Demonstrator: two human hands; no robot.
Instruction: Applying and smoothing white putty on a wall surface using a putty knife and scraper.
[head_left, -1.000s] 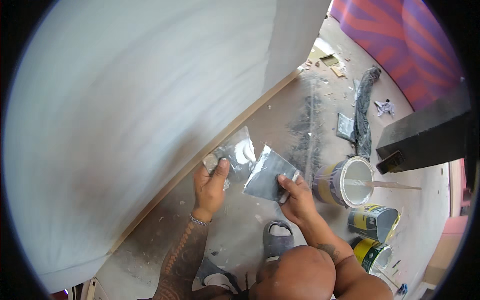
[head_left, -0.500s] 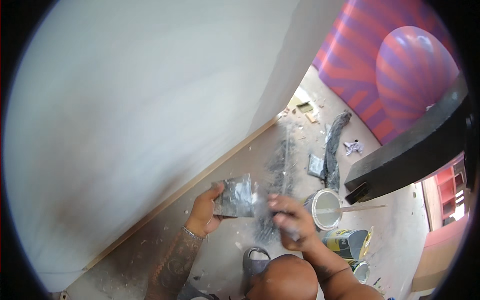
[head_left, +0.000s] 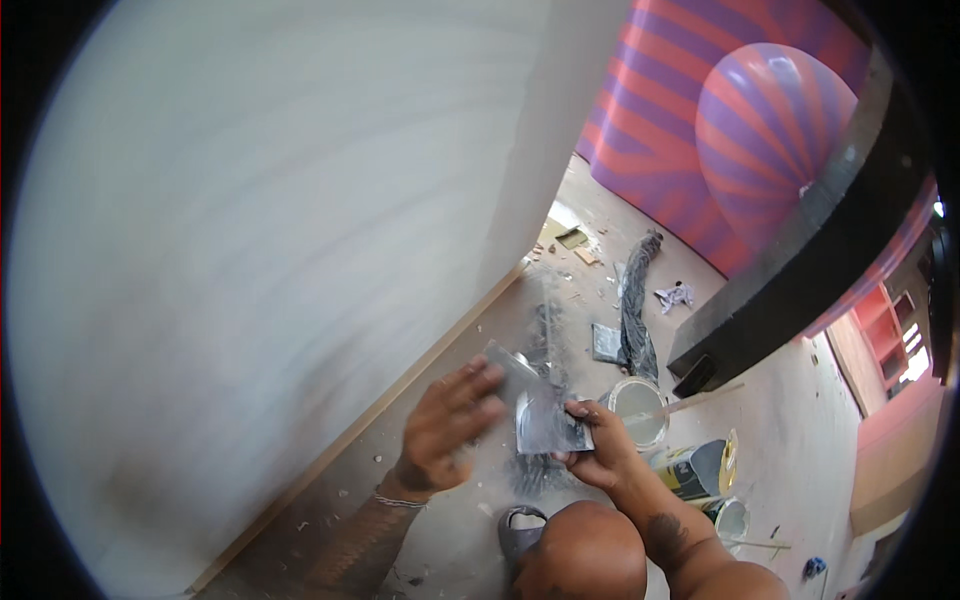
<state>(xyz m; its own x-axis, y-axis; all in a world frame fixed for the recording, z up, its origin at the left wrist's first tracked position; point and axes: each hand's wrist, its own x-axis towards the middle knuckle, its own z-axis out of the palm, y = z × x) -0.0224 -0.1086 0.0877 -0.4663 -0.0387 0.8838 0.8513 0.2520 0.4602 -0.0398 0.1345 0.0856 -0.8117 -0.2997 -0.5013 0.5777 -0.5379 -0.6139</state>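
Note:
My right hand (head_left: 597, 448) grips a flat, square metal putty scraper (head_left: 545, 432) by its right edge, thumb on top. Pale, wet-looking filler lies on the plate. Blurred by motion, my left hand (head_left: 445, 430) is closed on a second thin putty scraper (head_left: 512, 362), whose blade slants over the far edge of the first. The left hand's hold on it is partly smeared. Just right of my right hand stands a round bucket (head_left: 640, 412) of whitish-grey filler with a stick lying across its rim.
A pale wall (head_left: 300, 250) with a wooden strip at its foot runs along the left. Cut-open cans (head_left: 700, 468) stand at the right. A black beam (head_left: 780, 290) juts in below a striped pink-and-purple panel (head_left: 650, 120). Dark crumpled plastic (head_left: 636, 310) and debris lie beyond.
The filler-covered plate, held by my left hand before, is now in my right hand. My left hand has moved right and holds the other scraper. The view has shifted slightly.

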